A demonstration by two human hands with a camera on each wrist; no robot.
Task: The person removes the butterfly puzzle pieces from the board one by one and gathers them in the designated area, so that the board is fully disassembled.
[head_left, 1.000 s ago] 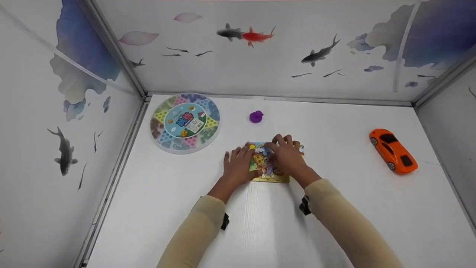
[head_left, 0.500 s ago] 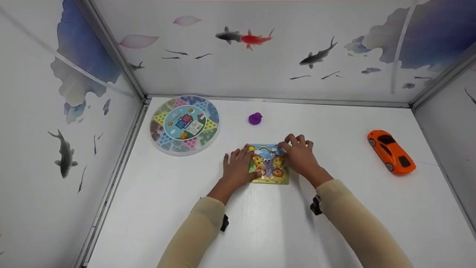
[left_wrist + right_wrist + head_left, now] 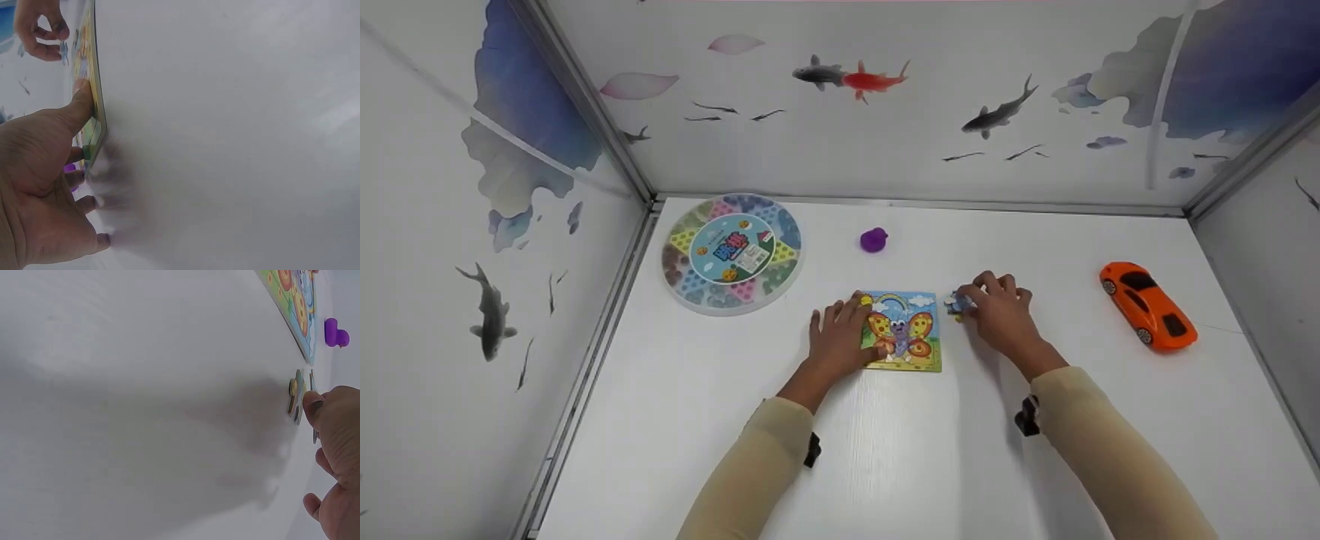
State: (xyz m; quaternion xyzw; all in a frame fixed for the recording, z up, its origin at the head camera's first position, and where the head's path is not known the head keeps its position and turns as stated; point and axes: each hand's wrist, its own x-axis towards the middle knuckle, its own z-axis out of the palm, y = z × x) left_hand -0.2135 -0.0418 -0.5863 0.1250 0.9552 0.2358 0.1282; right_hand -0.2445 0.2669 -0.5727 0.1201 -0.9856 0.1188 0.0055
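Note:
A square jigsaw puzzle (image 3: 919,358) with a butterfly picture lies on the white table in the head view. My left hand (image 3: 840,337) rests along its left side, thumb over the lower left of the picture and fingers spread upward at the edge. Just right of the puzzle, my right hand (image 3: 1002,309) pinches a small bluish puzzle piece (image 3: 955,302) between thumb and fingers. The right wrist view shows another loose piece (image 3: 296,396) standing tilted beside the thumb. My right fingers partly cover these pieces.
Behind the puzzle sits a purple rubber duck (image 3: 873,240). A round, colourful board-game box (image 3: 679,262) lies at the back left. An orange toy car (image 3: 1149,306) stands toward the right side. Printed wall panels (image 3: 885,150) enclose the table at the back and sides.
My right hand has moved rightward off the puzzle, uncovering the butterfly picture, and bluish pieces now show at its fingertips. My left hand has stayed at the puzzle's left side.

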